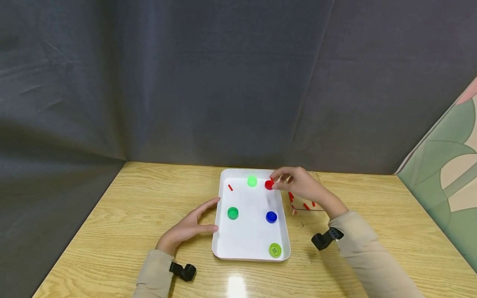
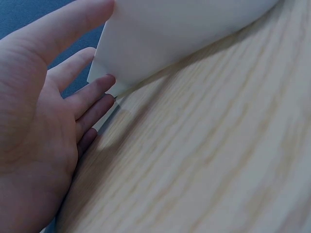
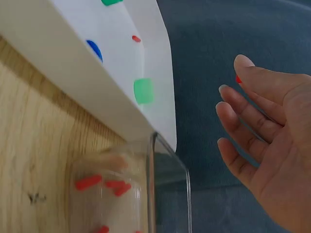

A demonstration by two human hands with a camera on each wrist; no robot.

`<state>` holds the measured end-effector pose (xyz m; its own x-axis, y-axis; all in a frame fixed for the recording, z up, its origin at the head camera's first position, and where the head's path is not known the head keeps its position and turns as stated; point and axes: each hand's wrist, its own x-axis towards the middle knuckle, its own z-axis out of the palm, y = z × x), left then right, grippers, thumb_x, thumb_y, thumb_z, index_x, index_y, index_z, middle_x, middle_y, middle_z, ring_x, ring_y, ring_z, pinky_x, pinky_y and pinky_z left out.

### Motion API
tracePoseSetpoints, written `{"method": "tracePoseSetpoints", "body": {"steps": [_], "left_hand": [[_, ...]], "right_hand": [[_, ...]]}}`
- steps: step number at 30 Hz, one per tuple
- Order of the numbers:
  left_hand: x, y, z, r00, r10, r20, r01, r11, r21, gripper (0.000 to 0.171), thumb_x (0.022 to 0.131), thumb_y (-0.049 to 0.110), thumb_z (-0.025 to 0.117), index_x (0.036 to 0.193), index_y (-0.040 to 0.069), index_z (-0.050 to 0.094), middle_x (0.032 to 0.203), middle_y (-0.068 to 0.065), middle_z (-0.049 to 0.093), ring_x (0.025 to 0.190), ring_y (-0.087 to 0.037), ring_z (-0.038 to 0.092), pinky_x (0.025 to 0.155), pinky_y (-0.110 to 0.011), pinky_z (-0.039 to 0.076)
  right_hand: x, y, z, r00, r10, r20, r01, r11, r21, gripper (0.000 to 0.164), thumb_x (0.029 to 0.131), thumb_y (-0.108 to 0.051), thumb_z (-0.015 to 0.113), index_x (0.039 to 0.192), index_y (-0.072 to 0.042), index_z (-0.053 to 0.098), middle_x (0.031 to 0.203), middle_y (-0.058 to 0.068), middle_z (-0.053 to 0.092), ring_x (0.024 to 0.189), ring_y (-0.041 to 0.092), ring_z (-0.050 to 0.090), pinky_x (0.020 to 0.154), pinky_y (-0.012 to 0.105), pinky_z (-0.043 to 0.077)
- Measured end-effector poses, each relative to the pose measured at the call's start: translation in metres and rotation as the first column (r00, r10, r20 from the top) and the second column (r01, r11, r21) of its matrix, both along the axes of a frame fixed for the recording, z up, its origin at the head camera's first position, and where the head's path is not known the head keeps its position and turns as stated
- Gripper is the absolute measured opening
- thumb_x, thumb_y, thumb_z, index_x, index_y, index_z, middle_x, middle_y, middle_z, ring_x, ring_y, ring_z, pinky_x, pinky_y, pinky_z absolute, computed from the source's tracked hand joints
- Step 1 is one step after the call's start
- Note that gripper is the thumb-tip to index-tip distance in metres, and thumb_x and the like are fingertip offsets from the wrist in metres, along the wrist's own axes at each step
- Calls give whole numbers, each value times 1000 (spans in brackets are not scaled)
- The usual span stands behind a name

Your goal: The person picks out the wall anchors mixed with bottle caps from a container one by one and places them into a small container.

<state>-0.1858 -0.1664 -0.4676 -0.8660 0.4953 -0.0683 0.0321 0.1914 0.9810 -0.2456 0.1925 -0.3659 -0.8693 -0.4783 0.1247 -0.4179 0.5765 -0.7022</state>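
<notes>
My right hand (image 1: 299, 185) pinches a small red stick (image 1: 272, 181) between thumb and forefinger, over a red round cap (image 1: 268, 185) in the white tray (image 1: 246, 240). Only the stick's tip shows in the right wrist view, mostly hidden by the thumb. At the tray's left wall is my left hand (image 1: 186, 227), thumb and fingers spread, with fingertips at the wall. Also in the tray lie a light green cap (image 1: 252, 181), a green cap (image 1: 232, 213), a blue cap (image 1: 271, 217), a yellow-green cap (image 1: 275, 250) and a loose red stick (image 1: 230, 187).
A clear plastic box (image 3: 151, 189) stands against the tray's right side, partly under my right hand in the head view. Several red sticks (image 3: 88, 182) lie inside it. Behind the wooden table (image 1: 149, 194) hangs a dark grey cloth (image 1: 223, 82).
</notes>
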Motion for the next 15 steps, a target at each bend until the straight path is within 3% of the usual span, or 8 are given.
{"method": "tracePoseSetpoints", "body": {"steps": [6,15], "left_hand": [[0,0,0,1000,0,-1,0,1000,-1,79,87,14,78,154,21,36,159,-4,30,148,-25,18,118,-55,10],[0,0,0,1000,-1,-4,1,1000,2,80,87,14,78,155,21,36,159,-4,30,148,-25,18,118,-54,11]], "right_hand": [[1,15,-1,999,-30,-34,30,1000,-4,23,87,-14,78,108,-7,73,99,2,70,88,19,60,76,33,53],[3,35,-3,997,-73,-29,73,997,14,24,89,-12,75,111,-4,71,102,4,70,89,21,60,76,31,52]]}}
